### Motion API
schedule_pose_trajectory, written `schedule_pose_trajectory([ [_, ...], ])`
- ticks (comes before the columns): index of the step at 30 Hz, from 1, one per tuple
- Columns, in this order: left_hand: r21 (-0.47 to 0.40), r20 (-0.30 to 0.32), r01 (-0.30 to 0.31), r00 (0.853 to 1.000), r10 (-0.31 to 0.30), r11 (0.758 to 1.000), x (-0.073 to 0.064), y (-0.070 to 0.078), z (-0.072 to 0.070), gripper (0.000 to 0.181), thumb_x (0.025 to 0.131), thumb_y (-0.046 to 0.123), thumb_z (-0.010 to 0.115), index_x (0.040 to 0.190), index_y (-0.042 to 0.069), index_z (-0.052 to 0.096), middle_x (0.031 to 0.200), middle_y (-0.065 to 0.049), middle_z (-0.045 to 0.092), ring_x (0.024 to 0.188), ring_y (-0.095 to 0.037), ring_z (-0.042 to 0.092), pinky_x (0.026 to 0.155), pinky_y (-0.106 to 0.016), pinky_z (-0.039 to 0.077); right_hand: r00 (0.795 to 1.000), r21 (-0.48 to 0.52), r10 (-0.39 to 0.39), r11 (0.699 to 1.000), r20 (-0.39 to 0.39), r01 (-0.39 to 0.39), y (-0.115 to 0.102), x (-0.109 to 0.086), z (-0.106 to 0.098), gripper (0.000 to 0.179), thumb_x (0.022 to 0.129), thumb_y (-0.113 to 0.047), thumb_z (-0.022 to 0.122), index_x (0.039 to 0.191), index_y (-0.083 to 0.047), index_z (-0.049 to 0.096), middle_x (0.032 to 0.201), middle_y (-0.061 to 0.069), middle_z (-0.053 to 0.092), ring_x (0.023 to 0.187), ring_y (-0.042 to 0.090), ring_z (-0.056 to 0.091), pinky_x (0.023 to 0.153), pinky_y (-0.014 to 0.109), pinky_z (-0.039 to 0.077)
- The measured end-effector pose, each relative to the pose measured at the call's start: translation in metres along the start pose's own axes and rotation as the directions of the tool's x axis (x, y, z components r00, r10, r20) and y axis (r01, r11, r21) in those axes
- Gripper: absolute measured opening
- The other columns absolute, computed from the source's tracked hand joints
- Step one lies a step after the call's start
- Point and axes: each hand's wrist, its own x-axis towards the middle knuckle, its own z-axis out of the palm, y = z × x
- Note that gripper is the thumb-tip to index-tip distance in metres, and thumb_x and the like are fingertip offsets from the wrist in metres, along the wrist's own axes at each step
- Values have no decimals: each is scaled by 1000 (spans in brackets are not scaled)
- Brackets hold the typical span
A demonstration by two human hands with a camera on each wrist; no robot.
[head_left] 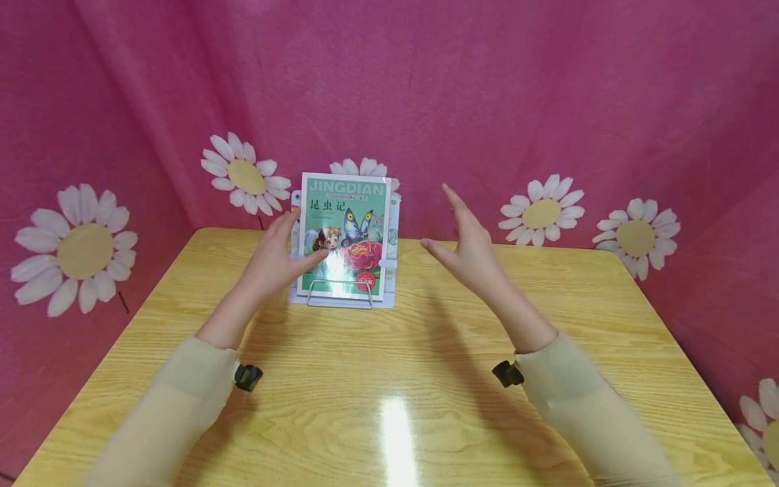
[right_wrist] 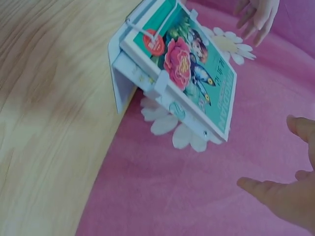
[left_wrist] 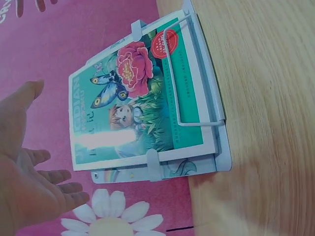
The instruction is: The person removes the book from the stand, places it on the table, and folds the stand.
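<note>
A green picture book (head_left: pixel 349 230) with a butterfly and a red flower on its cover leans upright on a white book stand (head_left: pixel 393 233). A thin wire holder (head_left: pixel 341 283) crosses the cover's lower part, and side clips (left_wrist: pixel 154 164) sit at the book's edges. My left hand (head_left: pixel 276 253) is at the book's left side, thumb and fingers spread, overlapping it in the head view; the left wrist view shows this hand (left_wrist: pixel 29 182) apart from the cover. To the right of the stand, my right hand (head_left: pixel 471 250) hovers in the air with fingers extended, holding nothing.
The stand is near the back edge of a wood-grain table (head_left: pixel 328 379). Behind and beside the table hangs a pink cloth (head_left: pixel 450 95) printed with white daisies (head_left: pixel 541 211). Small black devices (head_left: pixel 248 377) are on both wrists.
</note>
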Motion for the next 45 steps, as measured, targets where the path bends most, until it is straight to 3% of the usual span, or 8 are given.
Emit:
schedule_pose_trajectory([
  [8, -70, -36, 24, 999, -27, 997, 12, -5, 8, 94, 81, 50, 67, 151, 12, 18, 156, -15, 18, 141, -36, 19, 108, -63, 23, 998, 146, 57, 988, 2, -56, -3, 16, 31, 89, 80, -20, 77, 150, -23, 23, 147, 13, 40, 130, 28, 44, 95, 41, 49],
  [19, -184, -129, 45, 989, -70, 982, 23, -13, 27, 90, 81, 44, 70, 150, 11, 23, 153, -17, 24, 138, -35, 26, 109, -57, 28, 988, 332, 149, 931, 36, -153, 5, 26, 72, 80, 81, -13, 75, 146, -8, 29, 134, 20, 50, 113, 32, 58, 92, 38, 51],
  [24, -219, -170, 65, 980, -104, 973, 26, -16, 34, 89, 81, 40, 72, 149, 10, 23, 152, -16, 25, 136, -33, 29, 110, -52, 29, 971, 385, 229, 893, 62, -235, 9, 29, 90, 80, 80, -12, 74, 145, -4, 28, 130, 21, 53, 114, 32, 57, 92, 36, 51],
  [30, -251, -189, 109, 969, -160, 962, 30, -21, 42, 86, 81, 38, 72, 149, 13, 24, 143, -16, 34, 128, -32, 36, 105, -47, 38, 942, 385, 315, 860, 115, -335, 10, 31, 109, 78, 81, -11, 73, 144, -1, 28, 128, 18, 54, 115, 30, 56, 94, 35, 50],
  [38, -310, -204, 189, 944, -259, 932, 38, -22, 54, 81, 82, 34, 72, 146, 13, 28, 135, -17, 37, 120, -29, 41, 101, -42, 42, 926, 343, 361, 861, 110, -377, 14, 37, 121, 75, 81, -15, 74, 142, 0, 32, 123, 16, 57, 111, 27, 58, 90, 33, 52],
  [45, -308, -243, 203, 928, -283, 930, 45, -23, 59, 76, 81, 29, 74, 142, 10, 33, 128, -18, 40, 113, -28, 40, 95, -41, 44, 910, 289, 401, 864, 104, -413, 15, 44, 125, 69, 82, -20, 73, 138, 0, 39, 115, 14, 59, 104, 24, 60, 83, 31, 54],
])
